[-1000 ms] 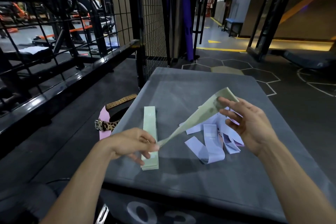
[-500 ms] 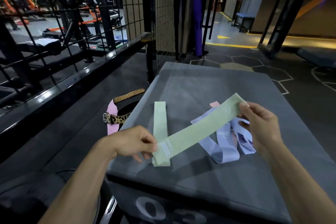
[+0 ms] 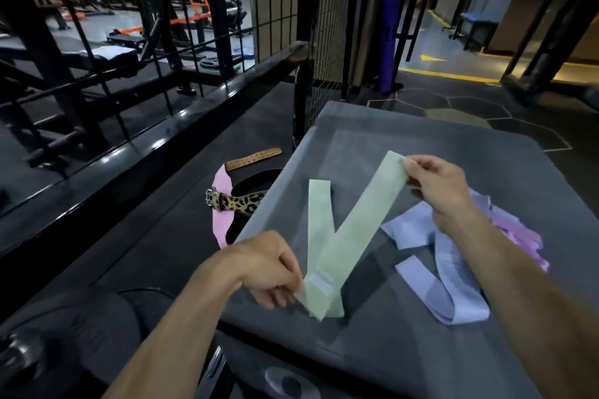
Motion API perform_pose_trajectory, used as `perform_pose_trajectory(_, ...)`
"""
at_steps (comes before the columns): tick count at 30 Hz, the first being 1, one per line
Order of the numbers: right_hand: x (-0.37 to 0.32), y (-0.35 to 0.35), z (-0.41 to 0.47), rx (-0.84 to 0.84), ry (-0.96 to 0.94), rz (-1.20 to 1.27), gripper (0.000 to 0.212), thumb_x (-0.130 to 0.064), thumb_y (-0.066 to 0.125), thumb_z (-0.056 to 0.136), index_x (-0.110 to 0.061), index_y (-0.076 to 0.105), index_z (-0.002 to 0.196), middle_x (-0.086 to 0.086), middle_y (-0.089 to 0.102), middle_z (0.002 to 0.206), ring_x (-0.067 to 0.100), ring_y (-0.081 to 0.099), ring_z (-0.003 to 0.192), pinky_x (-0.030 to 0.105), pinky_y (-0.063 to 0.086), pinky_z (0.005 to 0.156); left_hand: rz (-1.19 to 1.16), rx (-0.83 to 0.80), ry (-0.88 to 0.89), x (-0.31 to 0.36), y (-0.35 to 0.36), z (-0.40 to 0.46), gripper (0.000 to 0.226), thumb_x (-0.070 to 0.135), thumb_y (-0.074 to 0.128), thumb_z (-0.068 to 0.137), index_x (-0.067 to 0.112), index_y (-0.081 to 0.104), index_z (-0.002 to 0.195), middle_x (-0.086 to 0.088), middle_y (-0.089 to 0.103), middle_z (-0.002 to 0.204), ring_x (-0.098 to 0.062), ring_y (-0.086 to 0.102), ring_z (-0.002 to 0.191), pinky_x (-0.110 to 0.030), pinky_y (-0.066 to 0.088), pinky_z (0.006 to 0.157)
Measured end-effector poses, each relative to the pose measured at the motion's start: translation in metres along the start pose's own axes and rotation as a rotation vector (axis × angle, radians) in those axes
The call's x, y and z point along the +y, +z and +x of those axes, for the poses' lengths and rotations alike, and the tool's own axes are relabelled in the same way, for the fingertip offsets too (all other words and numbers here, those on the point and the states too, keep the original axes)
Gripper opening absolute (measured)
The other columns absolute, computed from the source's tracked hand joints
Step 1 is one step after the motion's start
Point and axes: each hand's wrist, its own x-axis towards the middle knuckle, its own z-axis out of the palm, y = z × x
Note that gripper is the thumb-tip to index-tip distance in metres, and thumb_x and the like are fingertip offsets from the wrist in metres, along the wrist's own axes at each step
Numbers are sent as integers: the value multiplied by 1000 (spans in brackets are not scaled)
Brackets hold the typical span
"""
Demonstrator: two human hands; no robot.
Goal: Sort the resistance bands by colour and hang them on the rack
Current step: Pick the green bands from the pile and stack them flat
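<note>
Pale green band (image 3: 356,230) stretching w/ a whitish label patch near its low end; 2nd pale green band (image 3: 317,223) lying flat, same shade. Lilac-blue bands (image 3: 450,272) showing beside pinker purple ones (image 3: 518,233). Box top (image 3: 453,152) reading dull grey, pale number printed on its dark front. Leopard-print belt (image 3: 240,202) showing tan w/ black spots, pink lining, silver buckle; tan strap (image 3: 252,159) dotted w/ holes. Rack (image 3: 201,120) gleaming glossy black. Floor running dark grey w/ hexagon lines, yellow stripe further off.

flat band (image 3: 318,230) on box top (image 3: 421,152), loose bands (image 3: 453,275) right, belts (image 3: 238,201) on floor left
</note>
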Motion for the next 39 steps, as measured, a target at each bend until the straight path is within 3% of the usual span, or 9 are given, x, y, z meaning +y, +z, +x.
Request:
perform_pose_trajectory(6, 13, 77, 46, -223, -9, -165, 3, -10, 73, 90, -12, 71, 88, 4, 64, 75, 11, 53, 61, 11, 41, 45, -6, -112, 30, 8, 2, 5, 24, 4, 74, 89, 11, 53, 97, -12, 72, 79, -17, 67, 60, -27, 58, 59)
perform_pose_trajectory(11, 41, 114, 54, -347, -72, -267, 3, -2, 74, 87, -4, 72, 89, 5, 65, 75, 8, 55, 62, 18, 47, 64, 63, -128, 150, 6, 4, 14, 19, 5, 70, 91, 14, 53, 92, -7, 72, 77, -17, 67, 60, -35, 62, 69)
perform_pose_trajectory(15, 59, 124, 57, -368, -65, -346, 9, -5, 75, 86, 0, 74, 93, 3, 58, 69, 9, 50, 59, 7, 40, 53, 107, -138, 187, 5, 4, 15, 14, 8, 69, 92, 17, 59, 90, -9, 76, 83, -13, 67, 58, -29, 61, 66)
perform_pose_trajectory(20, 73, 130, 62, -356, -72, -400, 6, -8, 78, 83, -13, 74, 82, -2, 60, 65, 8, 52, 58, 19, 45, 65, 160, -190, 171, 2, 6, 20, 7, 9, 66, 95, 14, 63, 99, -19, 77, 98, -12, 65, 57, -30, 60, 66)
perform_pose_trajectory(23, 74, 131, 63, -333, -97, -373, 3, -9, 78, 83, -10, 76, 85, 5, 67, 74, 12, 58, 66, 25, 49, 71, 156, -191, 172, 2, 7, 22, 8, 10, 66, 95, 13, 62, 101, -16, 77, 93, -9, 64, 56, -29, 60, 66)
perform_pose_trajectory(28, 68, 131, 60, -390, -128, -264, 5, -4, 76, 85, -4, 74, 90, 10, 65, 79, 9, 55, 62, 11, 48, 60, 151, -189, 178, 1, 8, 23, 9, 11, 68, 93, 14, 62, 99, -8, 73, 83, -12, 65, 58, -29, 59, 67)
perform_pose_trajectory(34, 77, 139, 62, -355, -48, -438, 15, -13, 79, 82, -26, 70, 82, 0, 62, 77, 14, 57, 68, 25, 46, 70, 203, -193, 168, 1, 12, 27, 12, 12, 67, 94, 7, 63, 104, -16, 77, 96, -17, 65, 61, -26, 57, 62)
perform_pose_trajectory(37, 71, 144, 63, -328, -23, -452, 12, -17, 72, 81, -27, 68, 87, 1, 65, 87, 16, 60, 75, 26, 48, 69, 211, -201, 175, 0, 10, 27, 13, 15, 67, 95, 7, 62, 104, -15, 77, 96, -18, 65, 64, -27, 57, 63)
perform_pose_trajectory(39, 60, 150, 59, -318, -12, -557, 14, -33, 68, 81, -25, 67, 93, -3, 66, 94, 17, 62, 86, 28, 49, 71, 231, -198, 179, -1, 9, 27, 15, 17, 63, 97, 5, 62, 107, -14, 78, 96, -19, 66, 66, -26, 56, 61)
